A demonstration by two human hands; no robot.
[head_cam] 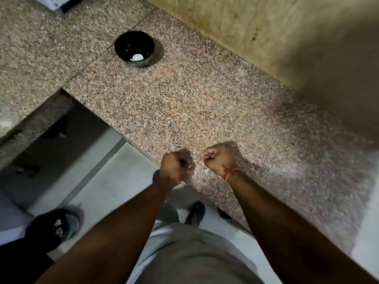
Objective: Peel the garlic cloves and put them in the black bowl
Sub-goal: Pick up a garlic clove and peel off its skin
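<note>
Speckled pink-grey granite makes up the countertop (pixel 205 103), and the black bowl (pixel 134 48) sits on it far ahead and to the left of both hands, well apart from them, with one pale peeled clove (pixel 137 57) lying against its near inner wall. The left hand (pixel 174 168) is curled closed at the counter's front edge, its fingers tucked in as if around something small (what, if anything, it grips is hidden by blur and the fingers themselves). The right hand (pixel 218 159) hovers just beside it over the stone, also closed into a loose fist, fingertips (pixel 206 155) pressed together in what looks like a pinch; a red thread band (pixel 230 173) circles that wrist. No unpeeled garlic is visible. The bowl lies on the left hand's side, so I judge the left the nearer for a drop, reaching forward and leftward across the counter.
</note>
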